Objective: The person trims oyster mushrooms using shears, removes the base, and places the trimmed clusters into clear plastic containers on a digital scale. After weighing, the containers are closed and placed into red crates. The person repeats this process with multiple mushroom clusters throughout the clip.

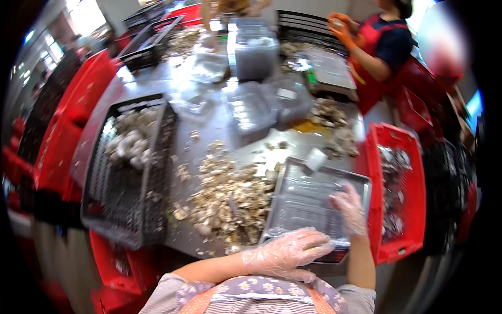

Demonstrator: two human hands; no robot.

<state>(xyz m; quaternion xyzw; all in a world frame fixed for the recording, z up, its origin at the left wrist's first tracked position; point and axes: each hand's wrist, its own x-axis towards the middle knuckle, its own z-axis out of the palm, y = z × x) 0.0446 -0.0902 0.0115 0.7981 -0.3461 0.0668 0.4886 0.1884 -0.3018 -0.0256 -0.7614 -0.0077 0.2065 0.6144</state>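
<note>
My left hand point(287, 251), in a clear plastic glove, reaches across the near edge of a shallow metal tray point(300, 193) with its fingers extended and holding nothing I can see. My right hand point(346, 206), also gloved, is over the tray's right side with fingers apart. Clear plastic seems to lie in the tray, too blurred to make out, and a small white item point(315, 158) is at its far edge. Left of the tray lies a spread of pale mushroom pieces and trimmings point(225, 188).
A black crate point(115, 204) with white mushrooms is at left, red crates point(73, 120) beyond it. A red crate point(408, 214) holds packs at right. Stacked clear containers point(251, 47) and a scale point(327, 70) stand farther back. A co-worker point(381, 57) in orange gloves stands back right.
</note>
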